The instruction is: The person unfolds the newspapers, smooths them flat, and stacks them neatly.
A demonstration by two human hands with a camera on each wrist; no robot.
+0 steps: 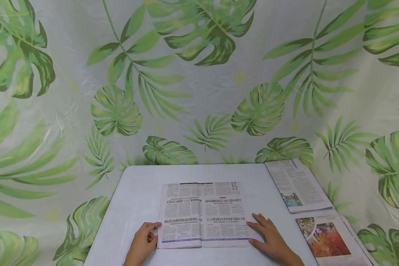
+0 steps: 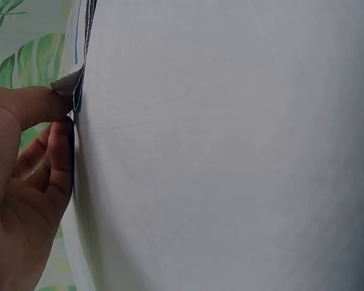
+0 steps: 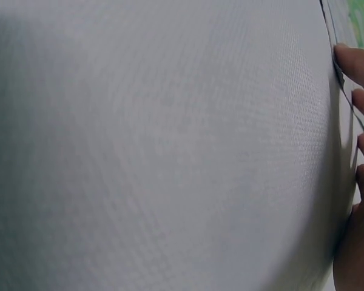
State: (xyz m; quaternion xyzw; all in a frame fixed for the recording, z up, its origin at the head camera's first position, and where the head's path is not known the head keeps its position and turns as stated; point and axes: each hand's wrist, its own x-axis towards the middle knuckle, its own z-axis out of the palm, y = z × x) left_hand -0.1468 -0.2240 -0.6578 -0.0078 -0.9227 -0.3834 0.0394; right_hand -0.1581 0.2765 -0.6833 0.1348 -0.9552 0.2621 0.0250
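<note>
An open newspaper (image 1: 183, 210), with a fold line down its middle, lies flat on the white table. My left hand (image 1: 143, 238) is at its lower left edge, fingers curled. In the left wrist view, the left hand (image 2: 30, 157) pinches the paper edge (image 2: 68, 82), where a corner turns up. My right hand (image 1: 269, 236) lies at the lower right edge with its fingers spread and its fingertips at the paper's side. Only the fingers and part of the right hand (image 3: 358, 236) show in the right wrist view, close to the paper edge.
A folded newspaper (image 1: 299, 186) sits at the table's back right, its right side by the table edge. Nearer on the right lies another printed paper (image 1: 332, 236) with a red-orange picture. A leaf-patterned curtain (image 1: 212, 88) hangs behind the white table (image 1: 133, 195).
</note>
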